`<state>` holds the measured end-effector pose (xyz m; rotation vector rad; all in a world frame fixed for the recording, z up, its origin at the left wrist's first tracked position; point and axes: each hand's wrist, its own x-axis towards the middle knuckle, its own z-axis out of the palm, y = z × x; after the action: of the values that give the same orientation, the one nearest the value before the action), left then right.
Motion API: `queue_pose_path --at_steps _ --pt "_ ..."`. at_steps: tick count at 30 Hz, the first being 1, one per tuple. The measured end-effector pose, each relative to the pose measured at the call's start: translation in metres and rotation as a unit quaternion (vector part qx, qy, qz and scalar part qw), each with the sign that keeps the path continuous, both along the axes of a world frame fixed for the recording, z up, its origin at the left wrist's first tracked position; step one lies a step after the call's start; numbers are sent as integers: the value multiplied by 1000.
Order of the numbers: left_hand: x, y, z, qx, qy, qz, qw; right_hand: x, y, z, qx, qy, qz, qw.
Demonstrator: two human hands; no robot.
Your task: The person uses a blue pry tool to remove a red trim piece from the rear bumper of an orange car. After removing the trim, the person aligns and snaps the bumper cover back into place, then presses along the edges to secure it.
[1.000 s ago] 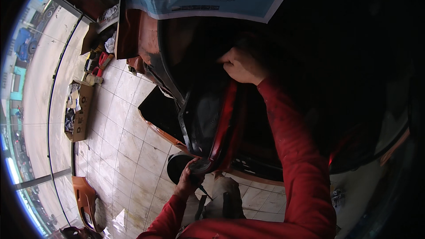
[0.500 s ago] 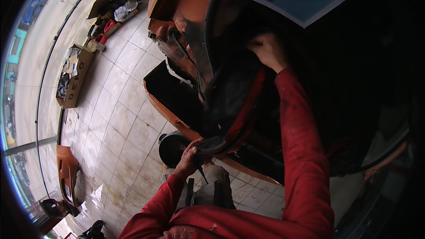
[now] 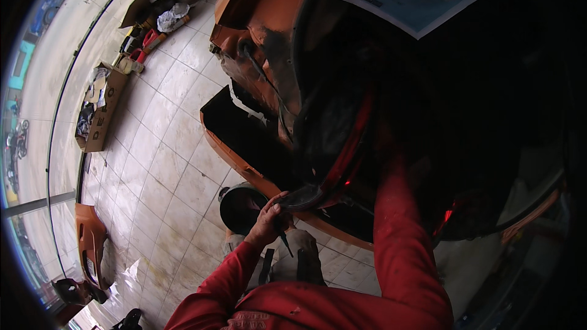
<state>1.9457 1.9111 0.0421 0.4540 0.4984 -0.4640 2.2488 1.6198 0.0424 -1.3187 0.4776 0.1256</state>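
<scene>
Red-and-black lamp [image 3: 353, 151] sits at a slant beside the damaged orange bodywork [image 3: 274, 36], its lower end toward the person. From my remote seat I see the left hand [image 3: 265, 225] pinching that lower end, thumb over the edge. On the other side, the right sleeve [image 3: 400, 220] reaches into deep shadow; the right hand is too dark for me to tell whether it is spread or gripping. Above, I make out a blue-and-white sheet [image 3: 416, 0]; on the tiled floor [image 3: 162, 171], a cardboard box [image 3: 103, 113].
</scene>
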Motion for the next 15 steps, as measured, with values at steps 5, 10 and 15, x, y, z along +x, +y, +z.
queue_pose_path --at_steps 5,10,15 --pt "-4 -31 9 -11 33 -30 999 15 -8 -7 38 35 6 999" --pt "8 -56 14 39 26 -64 997 41 -32 -1 16 60 27 998" --pt "5 -47 2 86 -21 -78 993 32 -41 -11 1 73 24 997"
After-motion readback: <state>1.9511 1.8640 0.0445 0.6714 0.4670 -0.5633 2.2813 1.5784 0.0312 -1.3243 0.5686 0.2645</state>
